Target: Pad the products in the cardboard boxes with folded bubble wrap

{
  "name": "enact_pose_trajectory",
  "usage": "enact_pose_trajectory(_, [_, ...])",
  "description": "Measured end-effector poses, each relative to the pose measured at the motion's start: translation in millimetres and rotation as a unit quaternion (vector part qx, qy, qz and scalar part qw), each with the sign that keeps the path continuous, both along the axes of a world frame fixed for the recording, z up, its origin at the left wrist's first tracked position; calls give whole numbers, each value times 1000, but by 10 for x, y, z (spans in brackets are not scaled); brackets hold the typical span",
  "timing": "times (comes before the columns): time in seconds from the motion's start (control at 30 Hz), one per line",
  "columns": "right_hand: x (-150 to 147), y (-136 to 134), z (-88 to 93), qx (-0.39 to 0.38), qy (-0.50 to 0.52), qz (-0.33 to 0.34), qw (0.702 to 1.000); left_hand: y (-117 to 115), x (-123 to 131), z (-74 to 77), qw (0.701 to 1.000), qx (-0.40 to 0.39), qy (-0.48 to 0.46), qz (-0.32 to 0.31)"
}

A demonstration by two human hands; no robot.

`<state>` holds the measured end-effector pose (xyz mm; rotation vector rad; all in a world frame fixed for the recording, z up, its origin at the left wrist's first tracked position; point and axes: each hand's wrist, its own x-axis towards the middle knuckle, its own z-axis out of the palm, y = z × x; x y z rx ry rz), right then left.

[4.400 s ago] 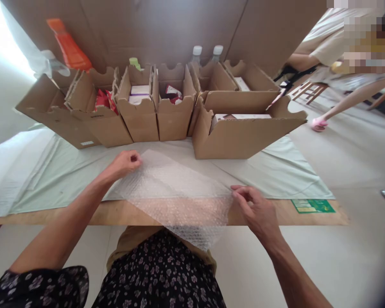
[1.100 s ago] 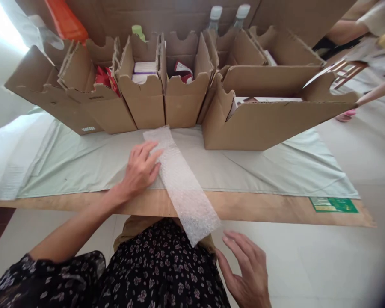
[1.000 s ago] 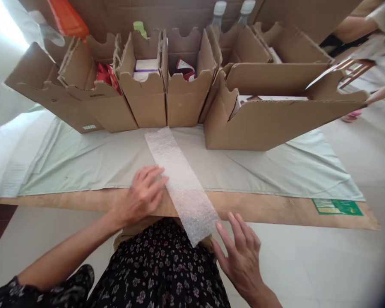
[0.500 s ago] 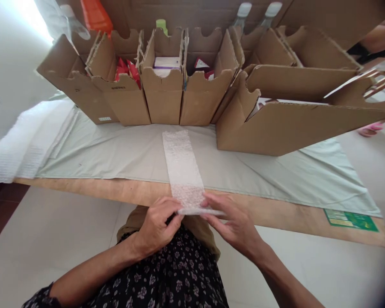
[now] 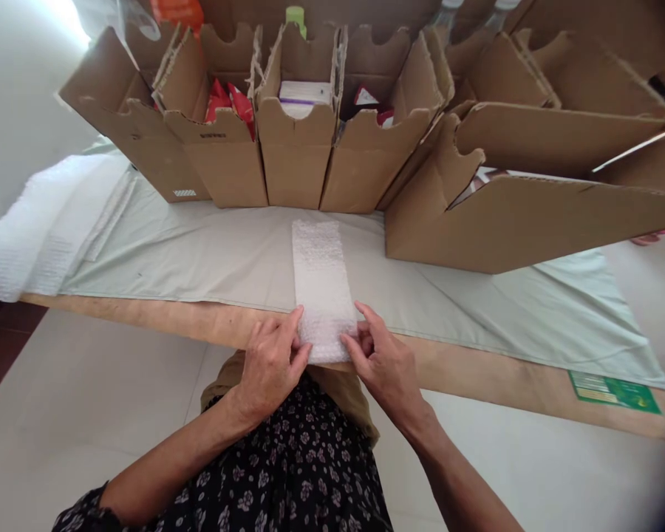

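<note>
A strip of white bubble wrap (image 5: 322, 277) lies lengthwise in front of me, its near end folded over at the table's front edge. My left hand (image 5: 271, 353) pinches that folded end at its left corner, thumb and index finger on either side of the edge. At the right corner, my right hand (image 5: 381, 353) grips the same end with its thumb on top and the other fingers curled. Whether something flat lies inside the fold is hidden.
Several cardboard holders (image 5: 293, 166) stand in a row at the back; a larger cardboard holder (image 5: 510, 222) is at right. More bubble wrap sheets (image 5: 49, 229) are piled at left. A pale cloth (image 5: 216, 251) covers the wooden table (image 5: 171, 308). A green card (image 5: 615, 391) lies front right.
The near end of the bubble wrap, earlier raised edge-on between my hands, now lies flat and folded over on the strip. Both hands have moved slightly forward onto its corners.
</note>
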<state>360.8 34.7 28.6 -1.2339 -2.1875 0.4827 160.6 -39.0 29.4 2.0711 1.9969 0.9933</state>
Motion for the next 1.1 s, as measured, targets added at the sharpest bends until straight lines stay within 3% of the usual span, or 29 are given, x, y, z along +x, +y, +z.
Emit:
enact_pose_trajectory(0.13, [153,-54,125,140,-26,43,989,21,-13,13,1000,-5,22,-12])
enact_pose_trajectory(0.27, [232,-63,171,144,-87,171,971,34,-28,20,1000,1,26,-14])
enact_pose_trajectory(0.37, [194,-7,116,145,-96,203,964,-9,-48,32,999,30,20,-7])
enact_pose_trajectory(0.57, [116,55,155,119,-39,231,965,-191,-87,76,993,60,-4,-101])
enact_pose_trajectory(0.77, [54,36,203,22,11,197,980,-161,-115,105,991,22,-106,-76])
enact_pose_trajectory(0.83, [52,22,199,43,23,151,987,-116,-127,116,992,7,-114,-56])
enact_pose_trajectory(0.93, [72,-27,213,148,25,92,984,-40,-132,114,993,0,-109,-33])
enact_pose_trajectory(1.0, [74,-61,212,191,9,115,975,4,-126,99,995,1,-100,-29])
enact_pose_trajectory(1.1, [37,-65,149,181,-34,181,966,32,-114,77,996,-3,-81,-22])
